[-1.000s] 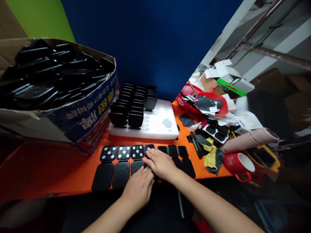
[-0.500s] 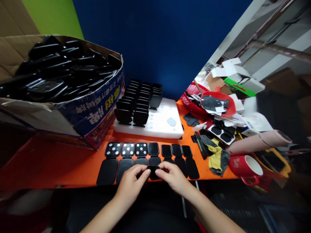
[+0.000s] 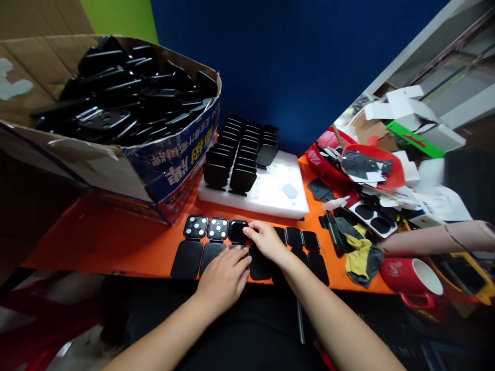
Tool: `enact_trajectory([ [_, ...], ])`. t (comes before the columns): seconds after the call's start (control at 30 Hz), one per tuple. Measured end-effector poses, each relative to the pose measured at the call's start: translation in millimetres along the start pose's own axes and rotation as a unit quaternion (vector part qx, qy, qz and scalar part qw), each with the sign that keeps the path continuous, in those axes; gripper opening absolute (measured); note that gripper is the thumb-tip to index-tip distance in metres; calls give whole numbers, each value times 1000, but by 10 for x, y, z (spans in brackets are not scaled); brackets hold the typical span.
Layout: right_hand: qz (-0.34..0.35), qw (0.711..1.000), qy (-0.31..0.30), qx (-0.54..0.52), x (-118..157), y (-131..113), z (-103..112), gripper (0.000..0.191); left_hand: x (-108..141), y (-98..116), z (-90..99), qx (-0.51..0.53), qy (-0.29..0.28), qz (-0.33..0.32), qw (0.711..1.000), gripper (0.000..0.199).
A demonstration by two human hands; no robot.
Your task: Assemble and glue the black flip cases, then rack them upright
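My right hand point(image 3: 266, 241) pinches the right edge of a small black square pad point(image 3: 236, 230) over the upper leaf of the third hinged black piece in a row. My left hand point(image 3: 223, 278) lies with fingers stretched on that piece's lower leaf, mostly hiding it. To the left, two unfolded black pieces show silvery dots on their upper leaves, one leaf point(image 3: 195, 226) at the row's end and another point(image 3: 218, 228) beside it. Several plain black unfolded pieces continue to the right, the nearest partly behind my right hand and wrist.
A carton point(image 3: 150, 175) heaped with black pieces stands left. Behind the row, a white foam block point(image 3: 276, 198) holds upright black pieces. At right are a red basket point(image 3: 323, 159), a yellow-grey cloth point(image 3: 358, 260) and a red mug point(image 3: 402, 273) at the orange table's point(image 3: 127, 247) edge.
Both hands held the black pad near the front edge. My right hand has carried it forward onto the third piece's dotted leaf; my left hand let go and lies flat. The view shifted slightly.
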State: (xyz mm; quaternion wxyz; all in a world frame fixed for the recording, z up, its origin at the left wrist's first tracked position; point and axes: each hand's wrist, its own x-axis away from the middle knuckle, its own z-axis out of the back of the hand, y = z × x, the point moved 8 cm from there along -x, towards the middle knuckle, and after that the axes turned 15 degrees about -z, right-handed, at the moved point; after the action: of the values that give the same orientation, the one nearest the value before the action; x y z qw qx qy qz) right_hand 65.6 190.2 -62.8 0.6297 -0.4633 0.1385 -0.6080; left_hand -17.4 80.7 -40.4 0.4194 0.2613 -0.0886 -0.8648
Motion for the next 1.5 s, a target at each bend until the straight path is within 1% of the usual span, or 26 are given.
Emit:
enact_trajectory([
  [0.13, -2, 1000, 10, 23, -16, -14, -12, 25, 15, -19, 1, 6, 6, 5, 1000, 28],
  [0.3, -8, 999, 27, 42, -14, -26, -6, 25, 19, -36, -18, 10, -3, 11, 1000, 29],
  [0.63, -20, 997, 19, 70, -22, -31, -7, 25, 24, -45, -32, 14, -14, 23, 1000, 29],
  [0.83, -56, 991, 42, 115, -90, -37, 25, 26, 14, -44, -5, 20, 1, 19, 1000, 28],
  [1.07, -51, 980, 70, 181, -37, -145, 26, 24, 19, -45, -23, 23, -8, 24, 999, 29],
  [1.17, -31, 958, 107, 263, -2, -254, 24, 27, 20, -50, -24, 22, -9, 25, 999, 30],
  [1.27, -24, 927, 142, 346, 52, -328, 41, 41, 12, -50, -20, 19, -13, 25, 999, 30],
  [1.33, 4, 925, 153, 346, 140, -359, 48, 38, 2, -45, -11, 17, -14, 22, 1000, 30],
  [1.4, 83, 936, 129, 317, 281, -393, -12, 31, -8, -37, -1, 15, -15, 17, 1000, 31],
  [1.47, 165, 942, 76, 281, 437, -381, -111, 31, -11, -33, 6, 13, -13, 15, 1000, 27],
  [1.5, 188, 943, 49, 269, 492, -347, -154, 32, -8, -35, 7, 11, -11, 15, 1000, 25],
])
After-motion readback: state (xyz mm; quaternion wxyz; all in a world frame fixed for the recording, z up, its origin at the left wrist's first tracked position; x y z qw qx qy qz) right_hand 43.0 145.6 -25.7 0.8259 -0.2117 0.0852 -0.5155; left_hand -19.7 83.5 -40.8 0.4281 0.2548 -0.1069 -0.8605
